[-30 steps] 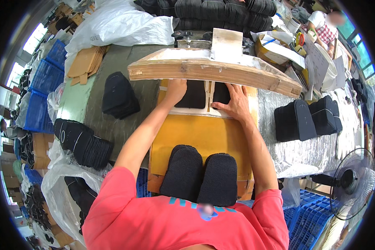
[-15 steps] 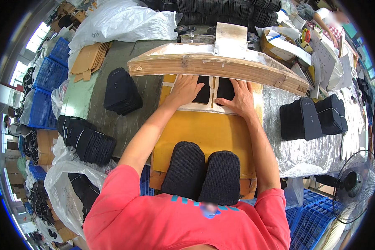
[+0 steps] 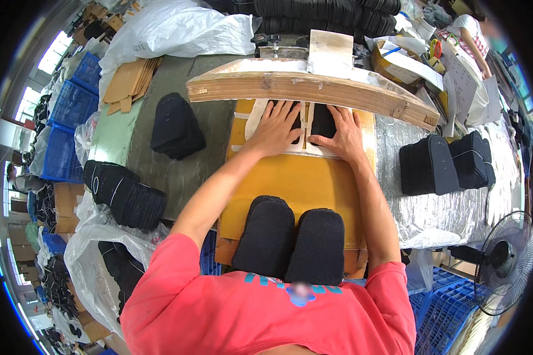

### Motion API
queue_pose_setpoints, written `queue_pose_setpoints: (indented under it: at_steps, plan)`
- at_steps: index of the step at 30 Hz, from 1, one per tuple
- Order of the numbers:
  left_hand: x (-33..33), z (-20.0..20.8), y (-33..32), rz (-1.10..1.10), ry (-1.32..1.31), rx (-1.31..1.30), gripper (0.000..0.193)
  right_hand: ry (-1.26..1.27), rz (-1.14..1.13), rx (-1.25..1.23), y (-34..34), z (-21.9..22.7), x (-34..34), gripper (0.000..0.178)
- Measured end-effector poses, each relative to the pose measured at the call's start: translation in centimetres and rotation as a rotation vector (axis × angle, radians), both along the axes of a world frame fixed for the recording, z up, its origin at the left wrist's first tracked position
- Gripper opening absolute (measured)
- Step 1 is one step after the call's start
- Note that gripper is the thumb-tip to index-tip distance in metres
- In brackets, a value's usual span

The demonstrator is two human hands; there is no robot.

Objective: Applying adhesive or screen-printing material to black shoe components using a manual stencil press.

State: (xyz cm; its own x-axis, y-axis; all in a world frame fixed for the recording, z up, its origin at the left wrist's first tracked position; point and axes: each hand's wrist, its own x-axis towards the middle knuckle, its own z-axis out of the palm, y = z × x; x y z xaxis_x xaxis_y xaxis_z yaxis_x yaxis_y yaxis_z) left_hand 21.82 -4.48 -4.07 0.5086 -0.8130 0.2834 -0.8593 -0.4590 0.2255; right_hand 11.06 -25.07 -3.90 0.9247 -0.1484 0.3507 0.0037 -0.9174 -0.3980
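Note:
Two black insole-shaped pieces lie side by side in the cut-outs of a pale template (image 3: pixel 254 120) on a yellow board (image 3: pixel 296 177). My left hand (image 3: pixel 274 131) rests flat over the left piece, fingers spread, covering most of it. Along the right edge of the right black piece (image 3: pixel 321 123) lies my right hand (image 3: pixel 344 137), its fingers stretched forward and thumb reaching inward across the piece. Just beyond my fingertips a wooden frame (image 3: pixel 314 87) is raised over the template and hides its far end. Neither hand grips anything.
Two stacks of black insoles (image 3: pixel 265 234) stand close to my body. More stacks sit left (image 3: pixel 176 127) and right (image 3: pixel 429 165). A fan (image 3: pixel 503 263) stands at right, cardboard pieces (image 3: pixel 130 83) and a white bag (image 3: pixel 177 32) at back left. Another person (image 3: pixel 471 35) is at far right.
My left hand has shifted rightward from the left piece's outer edge onto the piece, its fingers now spread. My right hand has hardly moved. The other person's arm has moved.

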Motion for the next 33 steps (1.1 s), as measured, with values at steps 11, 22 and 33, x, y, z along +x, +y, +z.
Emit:
queue_pose_setpoints:
  at_steps: [11, 22, 33]
  plan:
    - [2.0, 0.7, 2.0, 0.013, -0.048, -0.148, 0.046, 0.009, 0.013, 0.010, 0.1, 0.4, 0.0, 0.096]
    - [3.3, 0.7, 2.8, 0.073, 0.147, -0.314, 0.041, -0.061, -0.029, 0.011, -0.1, -0.2, 0.4, 0.060]
    - [0.2, 13.2, 8.9, 0.065, 0.428, -1.167, 0.060, -0.096, -0.090, -0.045, -0.7, -0.6, -0.1, 0.042]
